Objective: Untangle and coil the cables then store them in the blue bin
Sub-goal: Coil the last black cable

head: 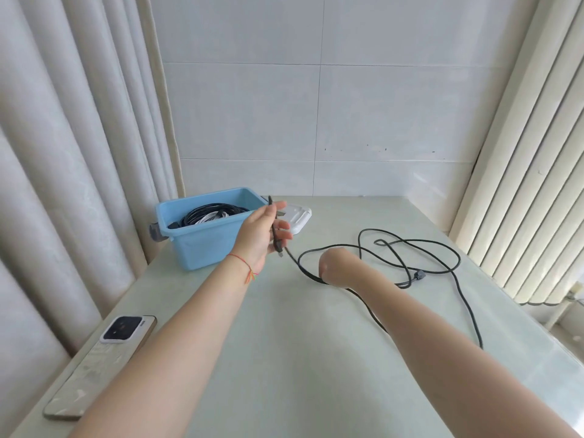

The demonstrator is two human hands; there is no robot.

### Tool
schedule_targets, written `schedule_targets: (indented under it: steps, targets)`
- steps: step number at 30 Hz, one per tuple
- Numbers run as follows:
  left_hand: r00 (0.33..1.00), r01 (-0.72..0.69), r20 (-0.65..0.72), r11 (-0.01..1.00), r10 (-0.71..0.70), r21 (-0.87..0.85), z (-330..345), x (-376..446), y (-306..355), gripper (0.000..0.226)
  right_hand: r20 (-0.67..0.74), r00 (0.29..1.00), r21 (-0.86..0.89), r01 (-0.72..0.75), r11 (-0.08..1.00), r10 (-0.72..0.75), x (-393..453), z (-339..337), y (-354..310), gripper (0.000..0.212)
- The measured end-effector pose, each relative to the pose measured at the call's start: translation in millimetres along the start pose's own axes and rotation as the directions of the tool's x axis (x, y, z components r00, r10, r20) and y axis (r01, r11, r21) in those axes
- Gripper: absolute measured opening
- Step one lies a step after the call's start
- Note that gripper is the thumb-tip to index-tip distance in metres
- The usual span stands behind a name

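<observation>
Beside the blue bin (202, 245), left fingers (279, 230) pinch the black cable (410, 254) (right fingers hidden).

One bin (202, 245), one phone (126, 328), one loose cable (410, 257).

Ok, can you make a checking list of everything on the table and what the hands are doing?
Surface: pale table, looks clean.
Job's things: blue bin at the far left, already holding coiled black and white cables.
Clutter: phone and a flat grey slab at the left edge; white lid behind the bin.
Grips: left hand holds one end of the black cable; right hand bent down at the cable, fingers hidden.
Cables: black cable lies in loose crossing loops, not coiled.
Surroundings: curtains, tiled wall.
</observation>
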State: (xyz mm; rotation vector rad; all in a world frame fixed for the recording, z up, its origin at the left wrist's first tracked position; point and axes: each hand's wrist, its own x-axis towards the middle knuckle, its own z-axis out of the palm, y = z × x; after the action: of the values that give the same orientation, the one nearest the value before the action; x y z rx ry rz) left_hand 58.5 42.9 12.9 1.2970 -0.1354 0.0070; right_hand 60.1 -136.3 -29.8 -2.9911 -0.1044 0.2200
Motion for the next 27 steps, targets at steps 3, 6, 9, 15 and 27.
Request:
schedule_targets:
  steps: [3,6,9,15,27]
  targets:
    - [0.997,-0.058,-0.034,0.977,0.066,0.206,3,-2,-7,0.028,0.066,0.997,-0.009,0.035,0.999,-0.035,-9,-2,-2,0.03]
    - [0.99,-0.1,-0.066,0.955,0.122,0.278,6,1,-16,0.029,0.072,0.996,-0.026,0.054,0.998,-0.053,-20,-3,2,0.028]
    - [0.992,-0.113,-0.004,0.916,0.124,0.384,16,1,-18,0.028,0.003,0.992,0.088,0.128,0.988,-0.129,-23,-8,4,0.021]
    - [0.98,-0.064,0.191,0.82,-0.056,0.569,28,-8,-27,0.022,-0.178,0.95,0.264,0.299,0.917,-0.258,-40,-40,-17,0.017]
    - [0.696,0.523,0.507,0.843,-0.509,0.128,-8,-15,-27,0.039,-0.155,0.982,0.622,0.183,0.762,-0.109,-43,-56,21,0.01]
